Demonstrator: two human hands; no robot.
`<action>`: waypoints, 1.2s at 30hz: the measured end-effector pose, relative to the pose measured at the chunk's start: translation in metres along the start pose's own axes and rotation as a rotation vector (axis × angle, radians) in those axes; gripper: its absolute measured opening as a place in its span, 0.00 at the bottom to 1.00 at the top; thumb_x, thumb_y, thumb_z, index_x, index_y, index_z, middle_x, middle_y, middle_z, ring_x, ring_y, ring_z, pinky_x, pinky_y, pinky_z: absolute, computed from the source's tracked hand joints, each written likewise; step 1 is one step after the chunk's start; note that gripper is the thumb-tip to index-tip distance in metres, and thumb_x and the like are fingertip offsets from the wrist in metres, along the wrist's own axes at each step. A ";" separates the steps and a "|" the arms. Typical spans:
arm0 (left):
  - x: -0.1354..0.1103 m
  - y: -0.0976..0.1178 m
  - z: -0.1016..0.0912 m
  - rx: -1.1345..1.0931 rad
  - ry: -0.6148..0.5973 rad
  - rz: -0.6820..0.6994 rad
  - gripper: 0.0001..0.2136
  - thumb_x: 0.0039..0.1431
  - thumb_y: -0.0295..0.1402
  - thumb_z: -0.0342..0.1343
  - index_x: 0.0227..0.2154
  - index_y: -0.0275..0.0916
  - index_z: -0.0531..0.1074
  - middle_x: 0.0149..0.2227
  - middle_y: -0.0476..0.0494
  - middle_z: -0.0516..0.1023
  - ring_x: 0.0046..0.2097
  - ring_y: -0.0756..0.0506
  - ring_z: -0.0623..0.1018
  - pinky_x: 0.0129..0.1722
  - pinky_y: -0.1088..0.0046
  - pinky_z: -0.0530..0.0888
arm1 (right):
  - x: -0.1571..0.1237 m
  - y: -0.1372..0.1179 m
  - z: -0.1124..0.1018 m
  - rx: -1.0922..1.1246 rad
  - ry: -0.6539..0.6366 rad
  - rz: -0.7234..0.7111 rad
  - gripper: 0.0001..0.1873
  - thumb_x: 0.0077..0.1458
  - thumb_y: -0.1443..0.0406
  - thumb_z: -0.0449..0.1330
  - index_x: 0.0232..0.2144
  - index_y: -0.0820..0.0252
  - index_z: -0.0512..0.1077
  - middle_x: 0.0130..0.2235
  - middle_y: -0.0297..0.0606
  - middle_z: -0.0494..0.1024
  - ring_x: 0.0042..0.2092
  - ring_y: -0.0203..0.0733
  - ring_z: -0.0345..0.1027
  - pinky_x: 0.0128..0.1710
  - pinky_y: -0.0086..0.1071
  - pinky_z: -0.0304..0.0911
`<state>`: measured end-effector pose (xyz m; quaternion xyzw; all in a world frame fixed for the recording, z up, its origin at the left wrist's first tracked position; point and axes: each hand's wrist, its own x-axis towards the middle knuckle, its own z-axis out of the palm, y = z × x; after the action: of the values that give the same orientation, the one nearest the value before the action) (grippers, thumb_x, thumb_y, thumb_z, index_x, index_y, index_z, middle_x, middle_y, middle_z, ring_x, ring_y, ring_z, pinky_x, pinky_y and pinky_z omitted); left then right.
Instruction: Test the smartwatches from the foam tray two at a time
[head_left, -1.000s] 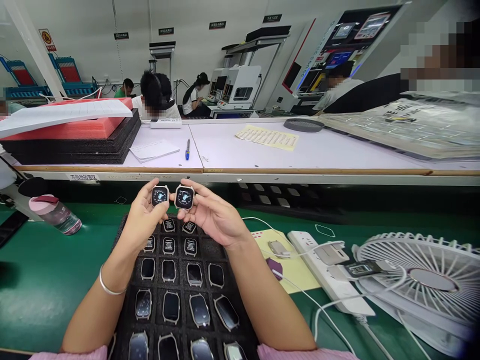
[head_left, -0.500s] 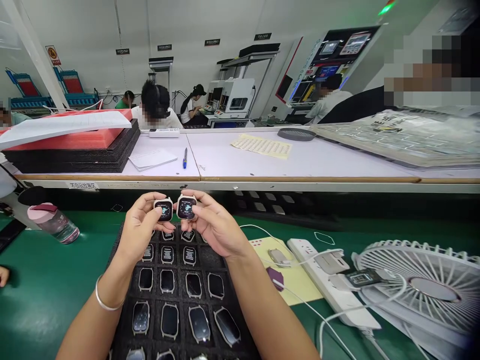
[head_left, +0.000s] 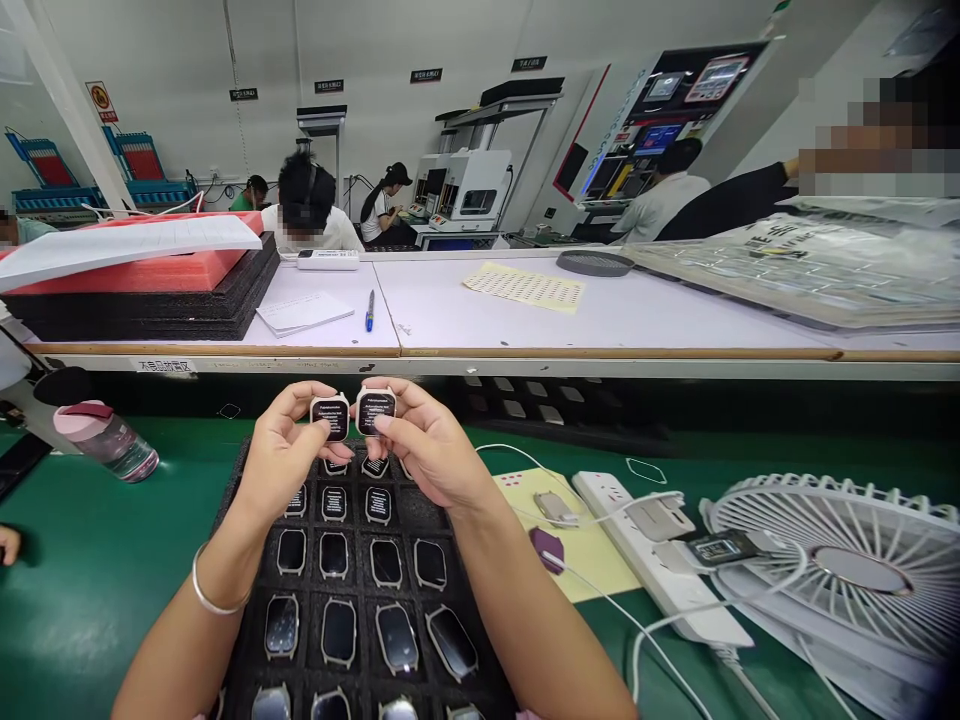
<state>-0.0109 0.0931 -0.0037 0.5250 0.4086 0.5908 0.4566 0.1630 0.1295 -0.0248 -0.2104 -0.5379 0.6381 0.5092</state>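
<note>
My left hand (head_left: 289, 450) is closed around a strapless smartwatch (head_left: 331, 418), its thumb lying on the lower left of the screen. A second smartwatch (head_left: 376, 410) is gripped in my right hand (head_left: 427, 440), with the thumb against its face. Both screens are lit with white lines of text, and the two watches are held side by side, slightly apart. Below them lies a black foam tray (head_left: 311, 580) with more watch bodies in its pockets. Some in the upper rows, such as one watch (head_left: 378, 505), show text; those lower down are dark. My wrists and hands hide part of the top rows.
At the right are a white power strip (head_left: 675, 590), cables, a white fan (head_left: 847, 570) and a yellow sheet (head_left: 600, 570). A pink-lidded bottle (head_left: 112, 445) stands left. A raised shelf (head_left: 450, 320) runs behind, with foam stacks (head_left: 142, 315) and a pen (head_left: 370, 311). Several people sit beyond.
Both held watches have switched from a watch-face picture to a list of text. My thumbs have shifted slightly on the screens; the hands stay in nearly the same place.
</note>
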 end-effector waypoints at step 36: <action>0.001 -0.007 -0.001 -0.085 -0.075 0.033 0.15 0.57 0.33 0.64 0.46 0.39 0.73 0.43 0.48 0.77 0.28 0.51 0.84 0.32 0.74 0.85 | 0.000 0.002 0.002 -0.067 0.042 -0.093 0.20 0.52 0.67 0.68 0.48 0.54 0.73 0.39 0.33 0.73 0.33 0.33 0.63 0.28 0.26 0.62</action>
<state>-0.0112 0.0962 -0.0106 0.5335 0.3570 0.5948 0.4839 0.1607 0.1288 -0.0260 -0.2152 -0.5573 0.5908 0.5422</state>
